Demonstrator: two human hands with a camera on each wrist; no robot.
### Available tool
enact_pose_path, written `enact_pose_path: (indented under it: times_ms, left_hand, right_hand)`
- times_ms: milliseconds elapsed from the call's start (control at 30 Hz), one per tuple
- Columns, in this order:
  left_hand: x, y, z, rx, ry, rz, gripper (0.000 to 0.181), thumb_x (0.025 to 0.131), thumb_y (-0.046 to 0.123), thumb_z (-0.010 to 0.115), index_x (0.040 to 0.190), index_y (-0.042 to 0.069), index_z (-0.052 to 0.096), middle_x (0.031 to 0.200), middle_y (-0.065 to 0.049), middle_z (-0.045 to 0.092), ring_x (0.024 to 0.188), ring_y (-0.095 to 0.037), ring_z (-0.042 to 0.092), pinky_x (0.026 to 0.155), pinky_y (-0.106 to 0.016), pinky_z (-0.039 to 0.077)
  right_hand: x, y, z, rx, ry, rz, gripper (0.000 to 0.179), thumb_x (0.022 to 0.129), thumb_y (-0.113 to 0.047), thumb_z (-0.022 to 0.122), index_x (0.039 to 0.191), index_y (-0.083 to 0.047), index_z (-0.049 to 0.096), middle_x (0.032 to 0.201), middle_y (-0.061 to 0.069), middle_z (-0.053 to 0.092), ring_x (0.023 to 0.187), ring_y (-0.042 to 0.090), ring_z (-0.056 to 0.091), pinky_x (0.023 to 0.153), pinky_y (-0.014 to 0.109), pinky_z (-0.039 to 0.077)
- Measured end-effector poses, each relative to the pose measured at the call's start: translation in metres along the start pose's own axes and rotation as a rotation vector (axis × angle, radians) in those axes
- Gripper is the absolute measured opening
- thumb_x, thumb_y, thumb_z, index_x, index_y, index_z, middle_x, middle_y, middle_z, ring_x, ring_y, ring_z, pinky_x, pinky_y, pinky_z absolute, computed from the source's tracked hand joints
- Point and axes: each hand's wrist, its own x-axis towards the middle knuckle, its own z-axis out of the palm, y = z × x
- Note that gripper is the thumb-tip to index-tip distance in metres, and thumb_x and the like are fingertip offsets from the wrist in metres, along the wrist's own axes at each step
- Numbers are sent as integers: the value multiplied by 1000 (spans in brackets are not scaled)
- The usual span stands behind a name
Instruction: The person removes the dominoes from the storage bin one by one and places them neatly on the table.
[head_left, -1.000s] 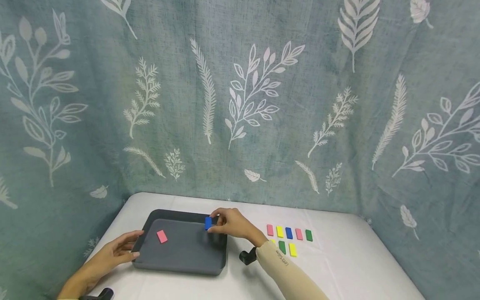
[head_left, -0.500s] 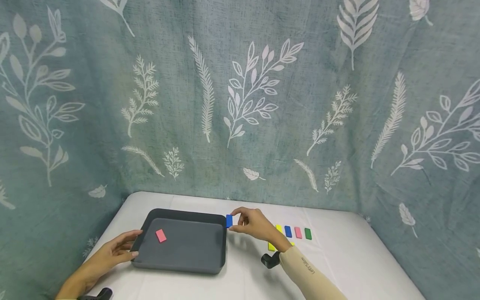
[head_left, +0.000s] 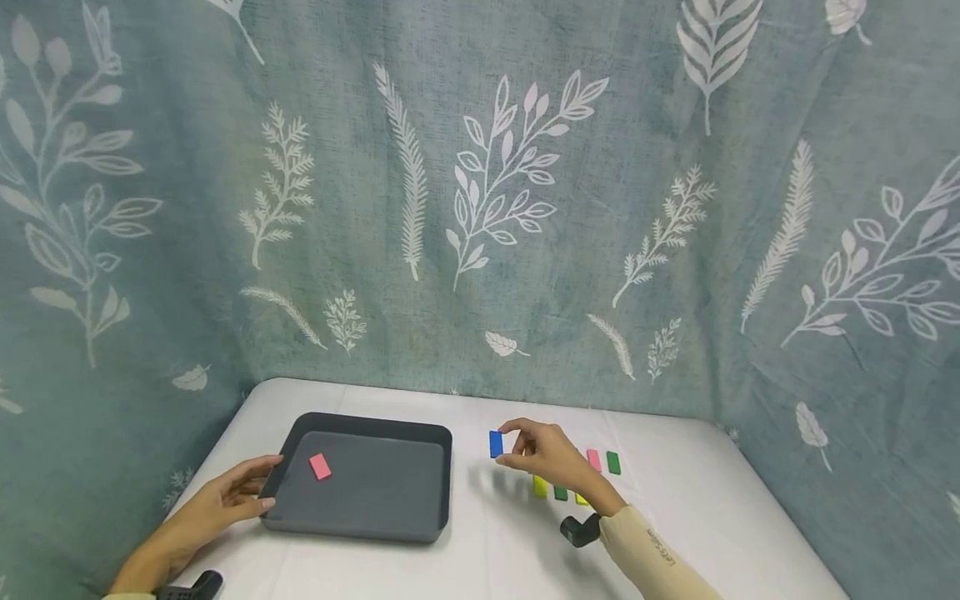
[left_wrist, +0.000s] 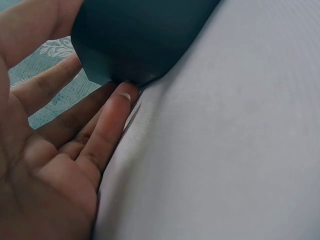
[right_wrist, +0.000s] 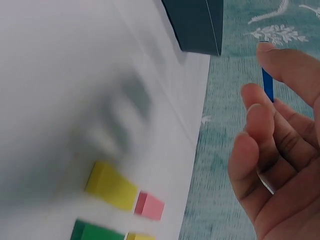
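My right hand (head_left: 551, 454) pinches a blue rectangular block (head_left: 496, 444) upright between thumb and fingertips, raised over the white table to the right of the tray. The block (right_wrist: 268, 85) appears edge-on in the right wrist view. A dark grey shallow tray (head_left: 360, 500) lies at the left with one pink block (head_left: 320, 467) inside. Against the tray's left side rests my left hand (head_left: 225, 504), its thumb and fingers spread along the outer wall. In the left wrist view, fingertips (left_wrist: 127, 92) meet the tray's lower corner (left_wrist: 135, 45).
Right of the tray, small blocks lie in two rows, partly hidden by my right hand: yellow (head_left: 540, 487), green (head_left: 561, 493), another yellow (head_left: 582, 499), pink (head_left: 593, 460) and a far green block (head_left: 613, 462). A leaf-patterned curtain (head_left: 420, 208) hangs behind the white table (head_left: 720, 517).
My right hand has carried the blue block rightward, from above the tray's right part, past its rim, to over the table. My left hand has stayed at the tray's left side.
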Motion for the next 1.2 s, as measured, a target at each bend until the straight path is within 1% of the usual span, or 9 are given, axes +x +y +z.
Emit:
enact_pose_path:
  times_ms: [167, 333, 433, 533, 667, 733, 833, 967, 1200]
  left_hand:
    - [1, -1, -1, 4, 2, -4, 75, 97, 30, 73, 160, 13, 36, 161, -23, 31, 134, -40, 41, 97, -54, 44]
    - [2, 1, -2, -9, 0, 2, 75, 98, 29, 72, 160, 12, 35, 162, -22, 29, 134, -40, 39, 97, -55, 43]
    - [2, 2, -1, -6, 1, 0, 75, 98, 29, 72, 160, 12, 35, 162, -23, 30, 133, -39, 40, 97, -56, 43]
    - [1, 1, -1, -5, 4, -10, 76, 97, 29, 73, 160, 12, 36, 161, -23, 31, 132, -39, 42, 96, -56, 43]
    - [0, 0, -2, -3, 3, -16, 76, 96, 29, 74, 160, 13, 36, 161, -24, 31, 132, -39, 43, 96, -56, 44]
    - [-1, 0, -3, 0, -1, -8, 76, 97, 29, 73, 160, 12, 35, 161, -24, 30, 132, -39, 43, 97, -56, 44]
    - [-1, 0, -4, 9, 2, 6, 76, 97, 29, 73, 160, 12, 34, 161, -24, 31, 130, -37, 45, 97, -54, 45]
    - [-1, -3, -5, -8, -14, 19, 74, 99, 27, 71, 161, 12, 33, 162, -24, 29, 130, -34, 45, 97, -52, 46]
    - [2, -4, -3, -18, -30, 30, 72, 100, 26, 69, 161, 12, 33, 162, -24, 29, 129, -32, 45, 96, -50, 46]
  right_hand:
    - [-11, 8, -9, 15, 23, -1, 43, 90, -30, 82, 126, -13, 67, 77, -7, 66, 60, 8, 56, 58, 25, 47]
    - [-22, 17, -17, 12, 44, 26, 44, 90, -34, 81, 127, -15, 67, 80, -7, 65, 62, 9, 56, 59, 25, 49]
    - [-29, 22, -21, 2, 59, 34, 45, 90, -35, 81, 128, -16, 67, 81, -8, 65, 63, 9, 56, 60, 26, 49]
    - [-36, 26, -24, 3, 73, 46, 45, 91, -33, 81, 128, -13, 66, 81, -8, 65, 62, 10, 57, 59, 26, 49]
    - [-45, 30, -26, 18, 73, 99, 46, 91, -33, 81, 130, -13, 66, 79, -6, 66, 61, 11, 58, 56, 26, 49]
    - [-48, 32, -27, 28, 70, 123, 47, 91, -33, 80, 131, -14, 65, 80, -6, 67, 61, 12, 59, 56, 27, 49]
    - [-53, 36, -30, 35, 78, 135, 46, 92, -33, 80, 131, -15, 65, 80, -5, 67, 62, 12, 59, 56, 26, 48]
    - [-60, 42, -34, 19, 97, 153, 46, 91, -32, 81, 131, -16, 65, 78, -6, 66, 61, 10, 56, 55, 26, 47]
    - [-76, 54, -38, 22, 103, 228, 47, 90, -32, 81, 131, -14, 65, 78, -5, 67, 62, 13, 58, 54, 29, 51]
